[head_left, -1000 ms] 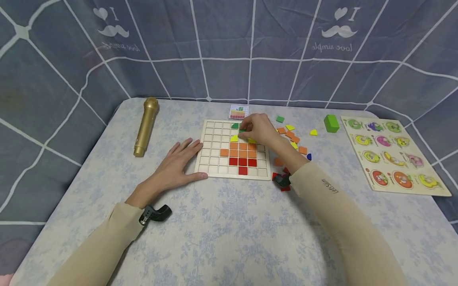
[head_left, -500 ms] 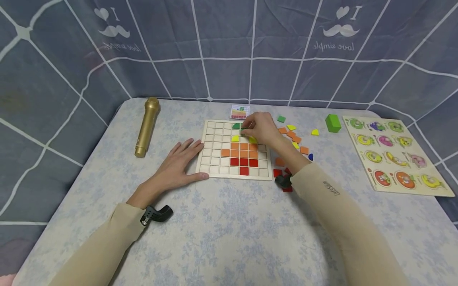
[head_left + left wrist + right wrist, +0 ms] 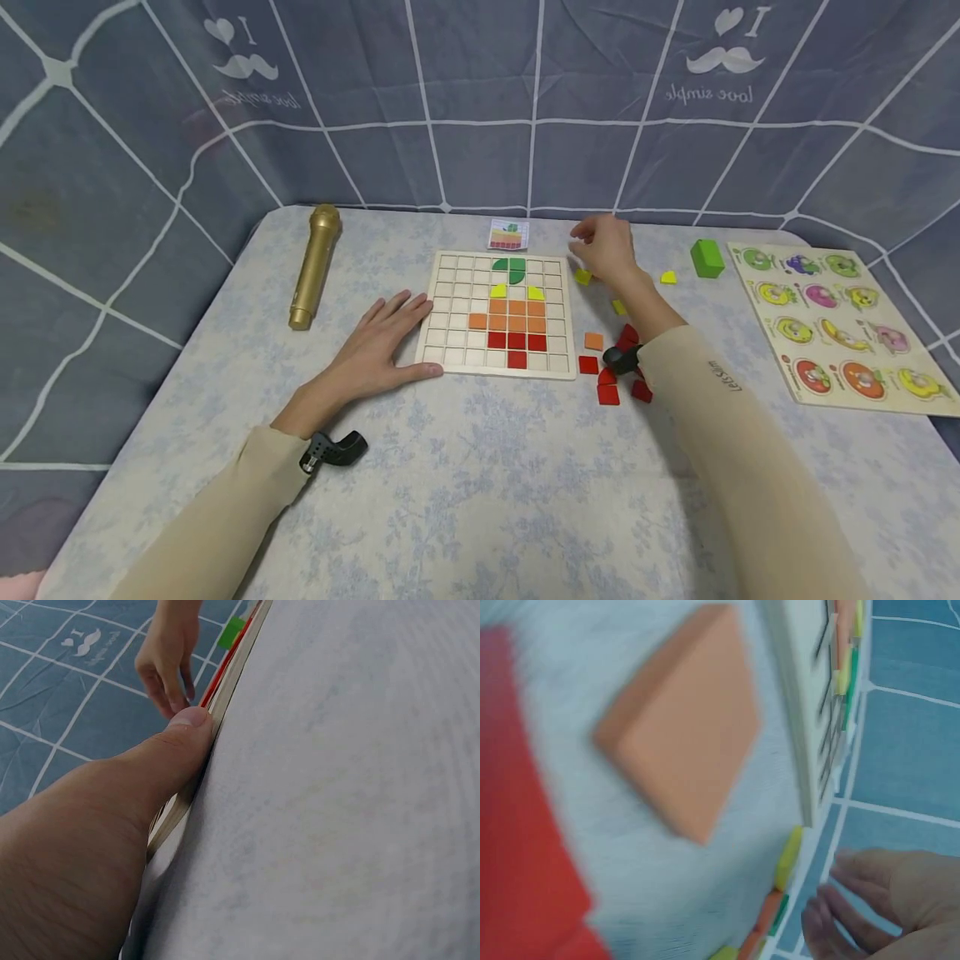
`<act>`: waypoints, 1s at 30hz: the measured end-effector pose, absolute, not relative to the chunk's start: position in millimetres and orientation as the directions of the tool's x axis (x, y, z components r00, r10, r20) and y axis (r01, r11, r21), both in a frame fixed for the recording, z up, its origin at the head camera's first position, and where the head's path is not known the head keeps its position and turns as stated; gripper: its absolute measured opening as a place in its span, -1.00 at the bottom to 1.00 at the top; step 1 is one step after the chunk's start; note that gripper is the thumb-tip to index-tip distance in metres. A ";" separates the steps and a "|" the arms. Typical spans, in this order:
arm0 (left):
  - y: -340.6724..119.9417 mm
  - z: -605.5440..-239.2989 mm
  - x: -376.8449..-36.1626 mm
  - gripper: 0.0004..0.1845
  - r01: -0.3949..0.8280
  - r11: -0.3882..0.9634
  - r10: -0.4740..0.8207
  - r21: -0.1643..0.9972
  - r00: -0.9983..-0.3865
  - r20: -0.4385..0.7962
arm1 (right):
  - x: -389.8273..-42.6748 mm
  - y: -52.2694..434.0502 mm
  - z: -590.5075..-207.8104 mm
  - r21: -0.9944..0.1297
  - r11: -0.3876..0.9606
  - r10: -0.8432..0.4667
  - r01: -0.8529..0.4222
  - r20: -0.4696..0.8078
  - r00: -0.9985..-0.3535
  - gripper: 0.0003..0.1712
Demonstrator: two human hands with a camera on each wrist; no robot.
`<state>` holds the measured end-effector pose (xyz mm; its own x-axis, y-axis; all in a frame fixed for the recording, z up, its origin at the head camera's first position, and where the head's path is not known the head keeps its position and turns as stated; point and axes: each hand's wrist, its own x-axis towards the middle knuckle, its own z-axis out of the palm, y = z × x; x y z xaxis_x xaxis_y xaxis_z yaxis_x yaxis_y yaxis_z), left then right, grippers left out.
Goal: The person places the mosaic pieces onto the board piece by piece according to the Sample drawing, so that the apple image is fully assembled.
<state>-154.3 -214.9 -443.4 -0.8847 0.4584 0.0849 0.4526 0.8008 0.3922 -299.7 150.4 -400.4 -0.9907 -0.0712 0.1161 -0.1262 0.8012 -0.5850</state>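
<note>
A wooden grid board (image 3: 450,333) lies mid-table with green (image 3: 510,268), yellow (image 3: 498,291), orange (image 3: 510,315) and red (image 3: 516,343) tiles set into it. My left hand (image 3: 382,337) lies flat on the table with straight fingers; its thumb (image 3: 187,720) presses the board's edge (image 3: 229,675). My right hand (image 3: 603,246) hovers right of the board over loose tiles, near a yellow tile (image 3: 582,276), fingers hanging relaxed and nothing seen in them. The right wrist view shows a loose orange tile (image 3: 682,720) close up, beside the board's edge (image 3: 795,712).
Loose yellow (image 3: 667,277), orange (image 3: 593,341) and red tiles (image 3: 607,393) lie right of the board. A green block (image 3: 707,258) and a fruit puzzle board (image 3: 840,325) sit far right. A gold microphone (image 3: 315,265) lies left; a small picture card (image 3: 508,235) lies behind the board.
My right hand left a green tile in the board's top rows and moved right, off the board, to above the loose tiles. The left hand has stayed put.
</note>
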 end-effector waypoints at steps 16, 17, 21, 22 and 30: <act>-215.9 -443.4 -153.1 0.10 0.464 0.793 0.465 0.395 -0.880 0.100 | -296.2 166.5 -418.5 -0.543 0.839 0.061 -0.004 0.102 -0.993 -0.69; -215.7 -443.3 -153.1 0.10 0.464 0.792 0.465 0.398 -0.880 0.101 | -295.6 166.6 -418.3 -0.548 0.836 0.078 0.011 0.098 -0.992 -0.68; -215.6 -443.4 -154.0 0.10 0.464 0.794 0.463 0.393 -0.880 0.104 | -295.7 167.1 -416.9 -0.575 0.816 0.115 0.052 0.073 -0.991 -0.69; -215.6 -443.5 -154.2 0.10 0.463 0.794 0.462 0.393 -0.881 0.104 | -296.0 167.4 -416.7 -0.591 0.804 0.123 0.063 0.062 -0.990 -0.70; -215.9 -446.0 -154.3 0.11 0.469 0.790 0.464 0.395 -0.878 0.115 | -298.1 176.7 -423.7 -0.731 0.666 0.220 0.149 0.001 -0.976 -0.69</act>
